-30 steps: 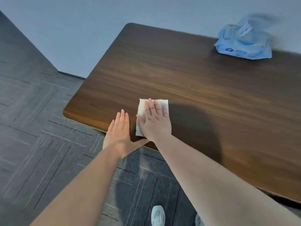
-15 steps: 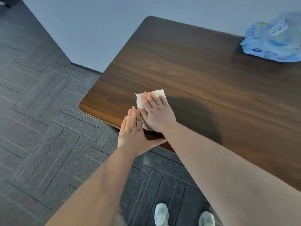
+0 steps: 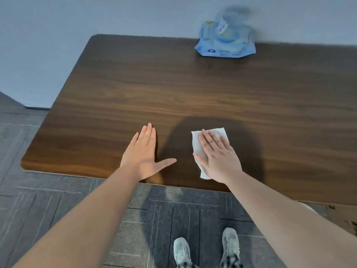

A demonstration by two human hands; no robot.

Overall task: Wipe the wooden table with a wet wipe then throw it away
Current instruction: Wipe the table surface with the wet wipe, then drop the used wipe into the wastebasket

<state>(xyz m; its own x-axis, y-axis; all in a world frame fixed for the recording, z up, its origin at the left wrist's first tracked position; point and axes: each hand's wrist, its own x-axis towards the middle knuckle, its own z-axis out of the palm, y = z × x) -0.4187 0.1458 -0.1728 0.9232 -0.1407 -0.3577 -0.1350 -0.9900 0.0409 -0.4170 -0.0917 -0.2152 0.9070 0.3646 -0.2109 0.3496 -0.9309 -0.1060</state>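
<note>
A dark wooden table [image 3: 193, 89] fills the middle of the view. A white wet wipe [image 3: 197, 144] lies flat on it near the front edge. My right hand [image 3: 218, 155] presses flat on the wipe, fingers together, covering its right half. My left hand [image 3: 144, 153] rests flat on the bare wood to the left of the wipe, thumb spread out, holding nothing. A gap of bare table separates the two hands.
A blue pack of wet wipes [image 3: 226, 42] with its lid flap up sits at the table's back edge against the grey wall. Dark grey carpet tiles [image 3: 38, 209] lie in front and to the left. My shoes [image 3: 204, 250] stand below the front edge.
My right hand has slid the wipe to the right along the front edge, away from the left corner. My left hand has come apart from the right one and lies further onto the table.
</note>
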